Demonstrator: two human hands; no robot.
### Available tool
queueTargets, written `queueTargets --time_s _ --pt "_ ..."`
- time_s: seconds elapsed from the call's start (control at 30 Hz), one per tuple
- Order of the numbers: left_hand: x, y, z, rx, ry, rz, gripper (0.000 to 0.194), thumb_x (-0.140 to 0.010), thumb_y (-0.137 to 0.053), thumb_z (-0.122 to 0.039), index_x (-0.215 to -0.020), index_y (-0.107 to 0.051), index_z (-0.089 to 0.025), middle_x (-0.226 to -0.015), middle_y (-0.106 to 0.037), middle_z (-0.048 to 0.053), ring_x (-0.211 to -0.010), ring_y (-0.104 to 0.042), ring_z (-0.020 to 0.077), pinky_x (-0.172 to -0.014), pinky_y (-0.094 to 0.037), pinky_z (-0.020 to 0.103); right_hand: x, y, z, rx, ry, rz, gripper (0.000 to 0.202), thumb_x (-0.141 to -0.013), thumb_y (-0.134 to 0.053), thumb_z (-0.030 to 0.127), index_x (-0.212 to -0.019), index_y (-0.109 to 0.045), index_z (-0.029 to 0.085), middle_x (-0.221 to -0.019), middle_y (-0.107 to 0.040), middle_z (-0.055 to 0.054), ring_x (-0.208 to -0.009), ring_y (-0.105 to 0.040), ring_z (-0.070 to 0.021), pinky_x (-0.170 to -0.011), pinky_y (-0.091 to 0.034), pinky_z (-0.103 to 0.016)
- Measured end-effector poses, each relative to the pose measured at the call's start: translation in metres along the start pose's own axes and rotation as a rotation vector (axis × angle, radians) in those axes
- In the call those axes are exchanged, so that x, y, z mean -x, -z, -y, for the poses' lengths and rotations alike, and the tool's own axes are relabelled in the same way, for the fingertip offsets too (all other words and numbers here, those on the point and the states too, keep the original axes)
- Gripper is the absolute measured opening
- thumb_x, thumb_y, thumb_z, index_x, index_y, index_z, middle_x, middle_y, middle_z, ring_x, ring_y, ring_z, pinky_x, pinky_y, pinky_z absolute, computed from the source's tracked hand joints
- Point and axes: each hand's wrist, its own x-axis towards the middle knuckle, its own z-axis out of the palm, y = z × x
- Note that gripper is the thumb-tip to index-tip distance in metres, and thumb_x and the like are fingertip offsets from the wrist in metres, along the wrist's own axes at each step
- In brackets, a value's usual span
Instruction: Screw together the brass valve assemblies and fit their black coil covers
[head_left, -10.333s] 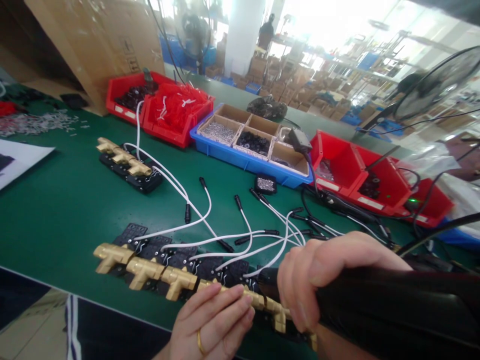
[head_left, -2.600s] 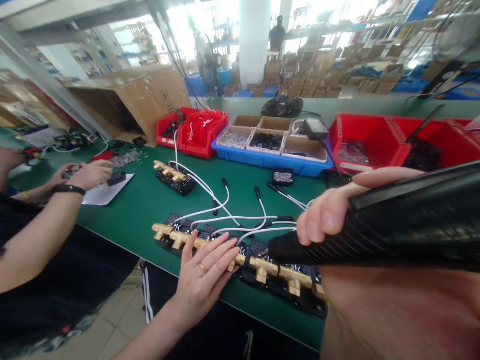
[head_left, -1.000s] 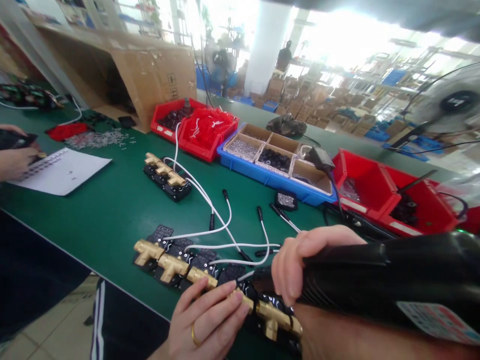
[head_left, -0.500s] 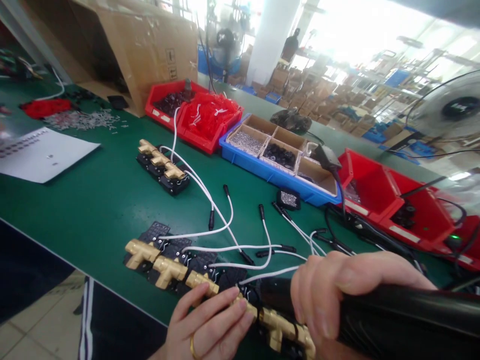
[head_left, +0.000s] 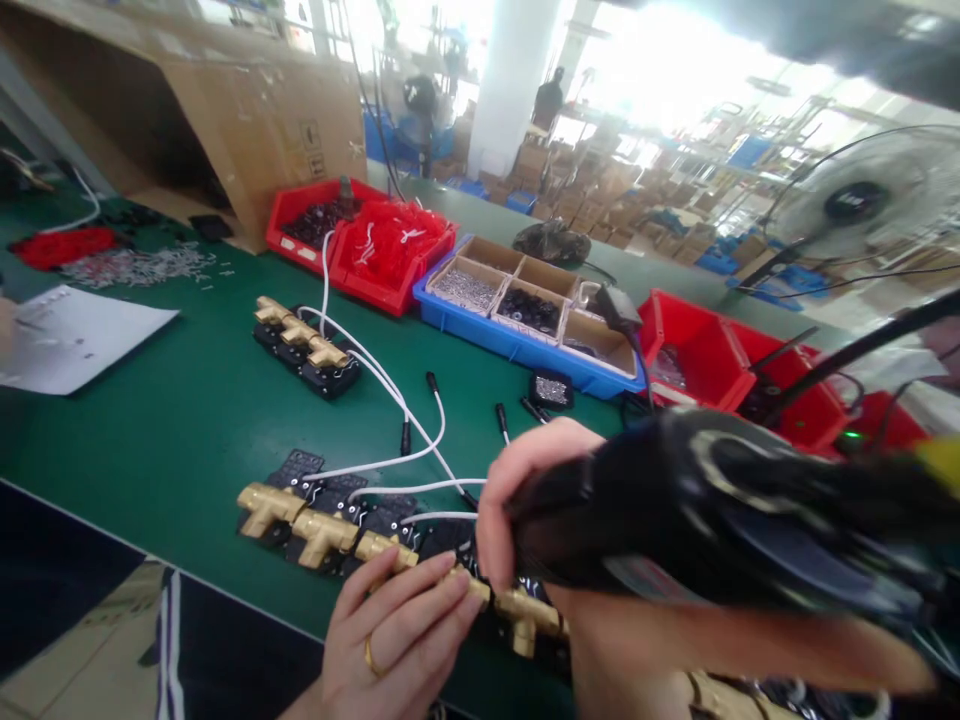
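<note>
A row of brass tee fittings (head_left: 324, 538) on black plastic housings lies along the front of the green table, with white cables (head_left: 375, 468) leading from the housings. My left hand (head_left: 401, 625), a ring on one finger, lays its outstretched fingers over the middle fittings; its thumb is hidden. In my right hand (head_left: 536, 470) is a black power screwdriver (head_left: 675, 510), the fingers wrapped around its body. It sits above the right part of the row and hides some of it. The tool's tip is hidden behind my right hand.
A shorter brass assembly (head_left: 304, 345) lies further back. Behind it stand red bins (head_left: 375, 290), a blue divided tray (head_left: 525, 350) of small parts, and more red bins (head_left: 697, 360). A small black box (head_left: 551, 388) of screws sits before the tray. White paper (head_left: 82, 340) lies left.
My right hand has moved left and turned the screwdriver, which now shows its rear end higher and larger in view. The left hand stays on the fittings. The whole view has shifted slightly.
</note>
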Motion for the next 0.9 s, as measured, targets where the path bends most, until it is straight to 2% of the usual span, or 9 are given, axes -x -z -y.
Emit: queueTargets --time_s 0.03,0.13,0.17,0.3,0.4,0.5,0.7,0.83,0.9 --pt "-0.002 0.0 0.001 0.004 -0.015 0.0 0.019 -0.097 -0.054 -0.02 -0.099 -0.073 -0.025 -0.086 -0.076 -0.005 -0.094 -0.07 0.0098 -0.116 -0.031 0.027 0.001 -0.009 -0.004 -0.023 0.047 -0.112 0.044 -0.077 -0.074 0.061 -0.092 -0.066 0.02 -0.066 -0.061 0.0 -0.051 -0.054 -0.0116 -0.046 -0.041 -0.02" --pt "-0.007 0.001 0.002 0.007 -0.047 -0.028 0.02 -0.097 -0.054 -0.018 -0.1 -0.073 -0.023 -0.088 -0.076 -0.003 -0.095 -0.07 0.0106 -0.113 -0.035 0.027 0.002 -0.025 -0.012 -0.079 0.147 -0.262 0.06 -0.069 -0.074 0.073 -0.092 -0.064 0.018 -0.079 -0.057 -0.001 -0.058 -0.05 -0.0087 -0.047 -0.037 -0.018" --pt "-0.008 0.001 0.002 0.008 -0.05 -0.038 0.019 -0.097 -0.054 -0.018 -0.1 -0.073 -0.023 -0.087 -0.076 -0.003 -0.096 -0.07 0.0107 -0.112 -0.036 0.027 0.002 -0.025 -0.012 -0.09 0.149 -0.245 0.066 -0.066 -0.072 0.078 -0.089 -0.063 0.017 -0.079 -0.056 -0.002 -0.059 -0.048 -0.0087 -0.047 -0.036 -0.018" --pt "-0.01 0.003 0.002 0.009 -0.043 -0.026 0.019 -0.094 -0.058 -0.015 -0.102 -0.073 -0.023 -0.089 -0.076 -0.002 -0.094 -0.071 0.0113 -0.109 -0.04 0.029 -0.001 -0.011 -0.007 -0.069 0.066 0.016 0.078 -0.064 -0.064 0.087 -0.086 -0.063 0.012 -0.078 -0.053 -0.005 -0.062 -0.046 -0.01 -0.046 -0.036 -0.019" --pt "-0.009 0.004 0.001 0.012 -0.044 -0.034 0.021 -0.09 -0.061 -0.009 -0.102 -0.073 -0.021 -0.095 -0.076 0.0 -0.097 -0.07 0.0129 -0.109 -0.041 0.031 -0.002 -0.006 -0.004 -0.105 0.053 0.091 0.068 -0.076 -0.06 0.08 -0.091 -0.06 0.013 -0.078 -0.053 -0.004 -0.063 -0.048 -0.0095 -0.053 -0.04 -0.019" --pt "-0.009 0.004 0.0 0.017 -0.049 -0.039 0.021 -0.09 -0.061 -0.008 -0.102 -0.074 -0.02 -0.096 -0.076 0.001 -0.1 -0.07 0.0138 -0.109 -0.04 0.032 -0.003 -0.01 -0.002 -0.129 0.055 0.134 0.063 -0.078 -0.063 0.075 -0.088 -0.055 0.013 -0.07 -0.054 -0.003 -0.059 -0.049 -0.0086 -0.053 -0.039 -0.019" --pt "-0.009 0.004 0.0 0.035 -0.04 -0.042 0.02 -0.091 -0.061 -0.008 -0.1 -0.074 -0.02 -0.095 -0.076 0.001 -0.101 -0.069 0.0133 -0.109 -0.039 0.032 -0.003 -0.015 -0.006 -0.242 0.168 0.041 0.06 -0.071 -0.075 0.069 -0.09 -0.065 0.012 -0.084 -0.058 -0.004 -0.051 -0.041 -0.003 -0.042 -0.028 -0.017" --pt "-0.009 0.004 0.0 0.021 -0.048 -0.037 0.02 -0.091 -0.06 -0.009 -0.103 -0.073 -0.019 -0.096 -0.076 0.002 -0.099 -0.07 0.0133 -0.11 -0.039 0.032 -0.005 -0.014 -0.009 -0.156 0.21 -0.053 0.065 -0.072 -0.068 0.077 -0.084 -0.064 0.013 -0.07 -0.055 -0.003 -0.051 -0.041 -0.0063 -0.045 -0.031 -0.019" --pt "-0.01 0.004 -0.001 0.019 -0.05 -0.033 0.019 -0.092 -0.06 -0.009 -0.102 -0.073 -0.019 -0.095 -0.076 0.001 -0.098 -0.07 0.0132 -0.109 -0.04 0.032 -0.004 -0.015 -0.009 -0.081 0.198 -0.126 0.073 -0.067 -0.063 0.085 -0.079 -0.062 0.014 -0.066 -0.052 -0.003 -0.056 -0.041 -0.009 -0.051 -0.035 -0.022"
